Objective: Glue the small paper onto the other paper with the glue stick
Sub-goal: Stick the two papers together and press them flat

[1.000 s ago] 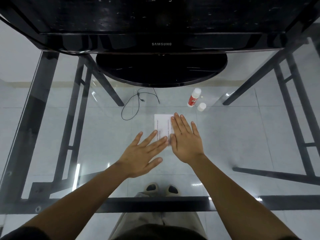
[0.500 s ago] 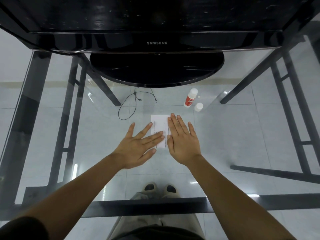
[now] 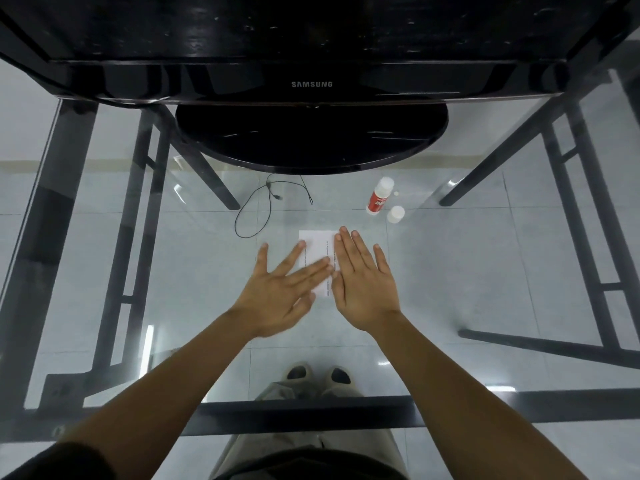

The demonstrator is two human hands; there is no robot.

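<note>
Both hands, left hand (image 3: pixel 277 292) and right hand (image 3: pixel 363 285), press flat, fingers spread and grasping nothing, on the paper (image 3: pixel 317 249).

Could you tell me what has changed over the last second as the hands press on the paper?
The left hand slid its fingers rightward further across the paper, closing up to the right hand, which stayed flat. Nothing was gripped or released. The glue stick and its cap lay untouched.
</note>
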